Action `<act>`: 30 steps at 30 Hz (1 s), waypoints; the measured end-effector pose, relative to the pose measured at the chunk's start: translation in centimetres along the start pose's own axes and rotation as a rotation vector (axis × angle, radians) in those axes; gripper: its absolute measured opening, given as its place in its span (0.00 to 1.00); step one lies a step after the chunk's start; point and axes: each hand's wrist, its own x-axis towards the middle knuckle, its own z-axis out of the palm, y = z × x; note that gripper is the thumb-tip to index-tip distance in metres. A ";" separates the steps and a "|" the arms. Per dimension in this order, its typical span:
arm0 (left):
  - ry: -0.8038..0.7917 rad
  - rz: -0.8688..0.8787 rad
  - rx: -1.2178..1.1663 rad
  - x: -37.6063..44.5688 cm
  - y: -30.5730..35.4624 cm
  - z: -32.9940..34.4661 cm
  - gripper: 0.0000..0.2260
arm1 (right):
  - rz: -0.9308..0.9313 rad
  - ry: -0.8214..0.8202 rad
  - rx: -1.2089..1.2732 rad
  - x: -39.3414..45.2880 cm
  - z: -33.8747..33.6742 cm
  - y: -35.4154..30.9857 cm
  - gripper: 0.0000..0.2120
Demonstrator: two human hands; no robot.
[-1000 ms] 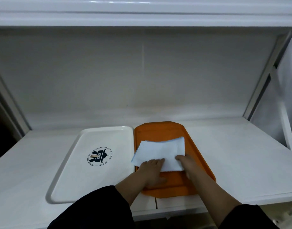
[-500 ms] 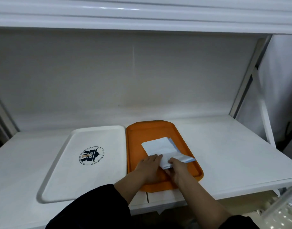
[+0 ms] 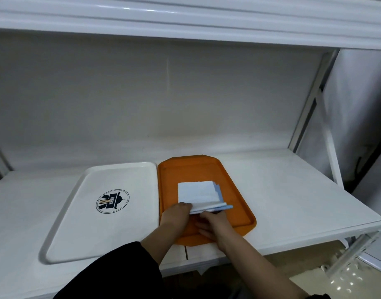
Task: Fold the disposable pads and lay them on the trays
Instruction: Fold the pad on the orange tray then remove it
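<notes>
A folded white disposable pad (image 3: 197,193) with a pale blue underside showing at its right edge lies on the orange tray (image 3: 186,170), near the tray's middle. My left hand (image 3: 176,215) grips the pad's near left corner. My right hand (image 3: 211,225) rests just below the pad's near edge, fingers touching the folded layers from underneath. A white tray (image 3: 129,229) with a round dark logo lies beside the orange tray on its left; nothing lies on it.
Both trays sit on a white shelf (image 3: 293,190) with a white back wall and another shelf overhead. A slanted metal upright (image 3: 308,100) stands at the right rear. The shelf's front edge runs just under my wrists.
The pad went from a wide spread sheet to a narrower folded stack, its right part folded over. My hands drew closer together at its near edge.
</notes>
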 end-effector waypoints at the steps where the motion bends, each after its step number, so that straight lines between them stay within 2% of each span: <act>1: -0.001 0.000 -0.012 0.0 -0.3 0.1 0.19 | -0.058 0.031 -0.069 0.0 -0.3 0.0 0.29; 4: 0.006 0.011 -0.059 -0.1 -0.9 0.1 0.20 | -0.318 0.179 -0.433 0.0 -1.7 -0.2 0.43; 6: 0.001 0.040 -0.081 -0.4 -1.1 -0.2 0.19 | -0.486 0.318 -0.787 0.1 -2.9 -0.4 0.49; 8: -0.019 0.074 -0.087 -0.6 -1.2 -0.8 0.18 | -0.670 0.328 -1.218 0.8 -4.4 -0.6 0.46; 10: -0.048 0.108 -0.097 -1.0 -1.5 -1.6 0.16 | -0.798 0.127 -1.483 1.4 -5.3 -1.2 0.36; 11: -0.058 0.128 -0.112 -1.2 -1.7 -1.8 0.16 | -0.849 0.035 -1.505 1.8 -5.6 -1.5 0.29; 13: -0.073 0.131 -0.206 -1.5 -2.3 -2.2 0.13 | -0.868 -0.044 -1.432 1.9 -5.6 -2.5 0.13; 15: -0.058 0.096 -0.375 -1.8 -3.1 -2.4 0.10 | -0.748 -0.092 -1.275 1.7 -5.1 -3.7 0.05; 17: -0.069 0.049 -0.503 -1.6 -4.0 -2.4 0.01 | -0.654 -0.146 -1.103 1.9 -4.8 -4.5 0.05; 20: -0.168 0.033 -0.606 -1.5 -4.5 -2.6 0.13 | -0.612 -0.203 -0.977 2.5 -4.5 -4.7 0.07; 23: -0.170 0.038 -0.705 -1.4 -4.3 -2.5 0.23 | -0.546 -0.216 -0.814 3.2 -4.5 -4.3 0.07; 27: -0.049 -0.035 -0.793 -0.6 -3.8 -2.1 0.20 | -0.429 -0.166 -0.647 3.6 -4.4 -3.8 0.13; 30: -0.051 -0.064 -0.836 0.6 -3.6 -1.4 0.22 | -0.348 -0.181 -0.558 4.3 -4.7 -3.4 0.15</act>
